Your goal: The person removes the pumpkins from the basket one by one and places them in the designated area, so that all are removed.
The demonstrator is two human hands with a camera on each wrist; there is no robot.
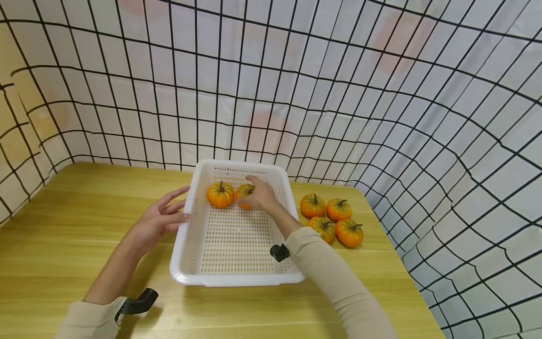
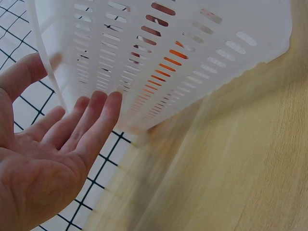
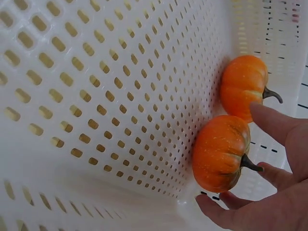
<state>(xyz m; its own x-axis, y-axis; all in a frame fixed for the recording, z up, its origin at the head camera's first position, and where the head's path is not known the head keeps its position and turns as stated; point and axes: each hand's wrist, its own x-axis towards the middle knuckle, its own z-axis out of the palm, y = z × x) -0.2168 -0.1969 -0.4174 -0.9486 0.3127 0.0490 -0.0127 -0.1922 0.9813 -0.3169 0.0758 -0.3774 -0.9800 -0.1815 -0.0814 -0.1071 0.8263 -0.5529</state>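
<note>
A white perforated plastic basket stands on the wooden table. My left hand holds its left side, thumb hooked over the rim and the other fingers along the outer wall; the left wrist view shows these fingertips at the slotted wall. Inside, two small orange pumpkins sit side by side at the far end. My right hand reaches in over the right-hand pumpkin, thumb and fingers spread around it with a gap showing at the fingers. The thumb tip overlaps the left-hand pumpkin in the right wrist view.
Several more small pumpkins cluster on the table right of the basket, partly behind the right forearm. A black wire grid with pale sheeting behind it borders the table at the back and sides. Each wrist bears a black camera mount.
</note>
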